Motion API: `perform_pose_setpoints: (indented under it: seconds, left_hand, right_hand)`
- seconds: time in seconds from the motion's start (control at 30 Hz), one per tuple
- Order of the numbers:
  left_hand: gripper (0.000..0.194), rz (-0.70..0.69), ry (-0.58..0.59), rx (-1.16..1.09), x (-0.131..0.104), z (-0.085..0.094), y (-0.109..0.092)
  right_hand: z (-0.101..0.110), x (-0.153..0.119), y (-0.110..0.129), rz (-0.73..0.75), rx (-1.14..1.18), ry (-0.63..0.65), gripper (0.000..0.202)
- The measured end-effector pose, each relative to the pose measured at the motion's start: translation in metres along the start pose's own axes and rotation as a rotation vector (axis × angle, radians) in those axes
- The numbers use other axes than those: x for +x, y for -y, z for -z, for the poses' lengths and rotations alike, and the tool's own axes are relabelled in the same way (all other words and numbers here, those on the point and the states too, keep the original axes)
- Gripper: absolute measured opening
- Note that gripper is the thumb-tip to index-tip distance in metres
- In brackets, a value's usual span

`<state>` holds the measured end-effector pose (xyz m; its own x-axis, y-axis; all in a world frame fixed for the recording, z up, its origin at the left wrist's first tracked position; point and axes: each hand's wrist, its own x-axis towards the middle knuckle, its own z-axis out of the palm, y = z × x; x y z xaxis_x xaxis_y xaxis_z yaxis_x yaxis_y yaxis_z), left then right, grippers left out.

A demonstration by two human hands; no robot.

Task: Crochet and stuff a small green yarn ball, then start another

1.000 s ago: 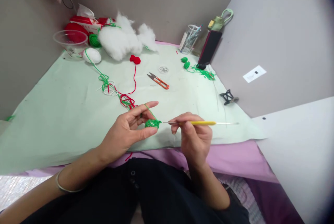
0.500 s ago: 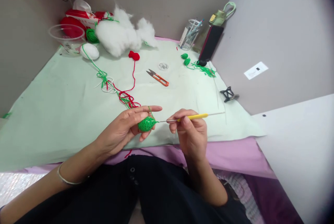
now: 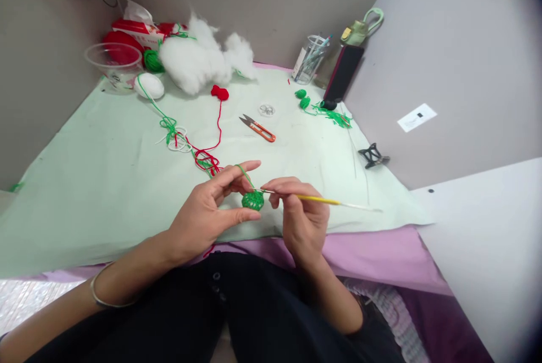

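Note:
A small green crochet piece (image 3: 253,200) with white showing through its stitches sits between the thumb and fingers of my left hand (image 3: 207,205). Green yarn (image 3: 245,172) runs from the piece over my raised left index finger. My right hand (image 3: 305,213) grips a yellow-handled crochet hook (image 3: 318,199) like a pen. The hook's metal tip reaches the top edge of the green piece; whether it is inside a stitch is too small to tell. Behind my left hand lie tangled red yarn (image 3: 207,161) and green and white strands.
Orange thread snips (image 3: 259,128) and a small clear dish (image 3: 266,110) lie mid-table. White stuffing (image 3: 192,61), a white yarn ball (image 3: 150,86) and a clear plastic cup (image 3: 114,72) stand back left. A pen cup (image 3: 311,61), a bottle (image 3: 354,33) and green scraps (image 3: 339,118) are at right.
My left hand has turned, tipping the green piece so its stitched side with white gaps faces me. The hook's tip has moved to its top edge, and the hook's rear end has dropped.

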<state>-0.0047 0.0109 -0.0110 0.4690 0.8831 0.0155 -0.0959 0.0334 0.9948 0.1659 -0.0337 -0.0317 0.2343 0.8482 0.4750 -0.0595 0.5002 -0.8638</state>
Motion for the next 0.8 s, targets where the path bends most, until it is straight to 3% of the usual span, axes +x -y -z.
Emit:
perform_pose_setpoints:
  seconds: [0.17, 0.33, 0.6, 0.8]
  left_hand:
    - [0.067, -0.19, -0.018, 0.162, -0.001, 0.001, 0.006]
    - [0.067, -0.289, -0.036, 0.244, -0.002, 0.001, 0.009]
    - [0.065, -0.199, -0.033, 0.214, -0.003, -0.001, 0.002]
    - [0.063, -0.053, -0.034, 0.017, -0.004, -0.004, -0.001]
  right_hand:
    - [0.001, 0.004, -0.003, -0.232, 0.181, -0.044, 0.022]
    - [0.005, 0.003, 0.002, -0.168, 0.176, 0.007, 0.019]
    - [0.008, -0.001, 0.007, 0.058, -0.037, 0.081, 0.021]
    - [0.004, -0.006, 0.0, 0.138, -0.03, 0.041, 0.019]
